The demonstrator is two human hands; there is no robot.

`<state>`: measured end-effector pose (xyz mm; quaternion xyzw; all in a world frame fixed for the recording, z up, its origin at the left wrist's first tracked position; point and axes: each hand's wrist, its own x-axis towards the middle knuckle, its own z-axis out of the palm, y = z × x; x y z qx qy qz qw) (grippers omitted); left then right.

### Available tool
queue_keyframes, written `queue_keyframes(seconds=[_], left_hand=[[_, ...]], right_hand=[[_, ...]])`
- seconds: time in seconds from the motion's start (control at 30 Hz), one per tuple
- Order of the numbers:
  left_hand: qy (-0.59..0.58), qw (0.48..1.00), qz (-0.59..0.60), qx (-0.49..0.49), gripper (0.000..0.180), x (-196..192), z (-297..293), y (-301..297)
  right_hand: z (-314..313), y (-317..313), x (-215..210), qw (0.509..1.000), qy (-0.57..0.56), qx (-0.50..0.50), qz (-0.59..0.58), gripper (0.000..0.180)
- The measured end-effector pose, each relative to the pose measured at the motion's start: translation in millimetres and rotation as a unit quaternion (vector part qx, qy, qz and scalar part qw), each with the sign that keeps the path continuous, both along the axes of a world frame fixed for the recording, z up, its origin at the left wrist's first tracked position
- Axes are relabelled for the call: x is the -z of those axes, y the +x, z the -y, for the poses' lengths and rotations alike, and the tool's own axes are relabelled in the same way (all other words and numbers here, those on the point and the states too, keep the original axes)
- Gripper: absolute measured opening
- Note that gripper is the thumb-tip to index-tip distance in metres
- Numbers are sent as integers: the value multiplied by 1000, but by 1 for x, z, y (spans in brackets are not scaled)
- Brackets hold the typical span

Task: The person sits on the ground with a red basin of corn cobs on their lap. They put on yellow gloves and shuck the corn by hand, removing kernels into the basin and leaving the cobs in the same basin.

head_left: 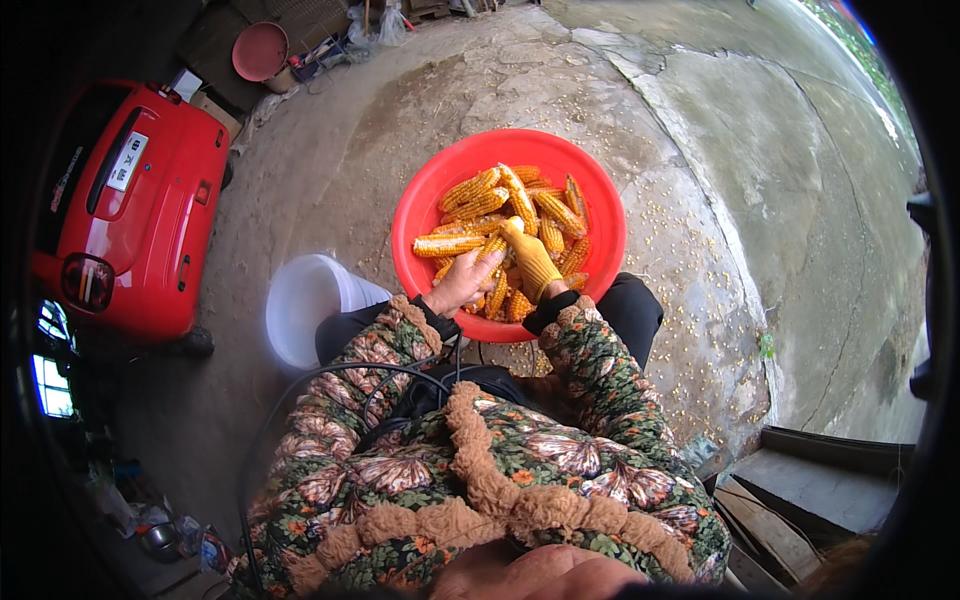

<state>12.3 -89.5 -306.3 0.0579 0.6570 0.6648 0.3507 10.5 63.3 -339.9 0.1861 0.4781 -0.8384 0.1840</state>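
Observation:
A wide red plastic basin (415, 200) stands in front of my knees, heaped with yellow corn cobs (565, 215). Some of the cobs have bare patches where kernels are gone. Over the near part of the heap, my bare left hand (466, 280) grips the lower end of one corn cob (492, 247). My right hand (532, 258), in a yellow knitted glove, closes on the same cob near its upper end, with the thumb side toward its pale tip. Both hands nearly touch, and the fingers beneath the cob are partly hidden.
Left of my legs stands a white plastic bucket (290, 310). Loose kernels (690, 290) lie scattered over the concrete floor to the right. A small red vehicle (150, 220) is parked at the left. Dark cables (335, 368) cross my lap. Wooden boards (765, 525) lie at lower right.

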Motion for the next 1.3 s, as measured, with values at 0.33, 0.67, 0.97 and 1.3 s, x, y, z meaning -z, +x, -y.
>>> queue_keyframes(seconds=[0.33, 0.67, 0.97, 1.3], left_hand=[[-10, 989, -143, 23, 33, 21, 4, -16], [50, 996, 69, 5, 33, 7, 12, -8], [-152, 911, -383, 23, 40, 32, 2, -15], [-39, 992, -116, 19, 28, 26, -1, -11]], right_hand=[[0, 3, -5, 996, -87, 29, -6, 28], [-1, 4, -7, 997, -61, -1, -53, 23], [4, 5, -8, 999, 16, 24, -17, 36], [6, 3, 1, 999, -7, 36, -1, 35]])
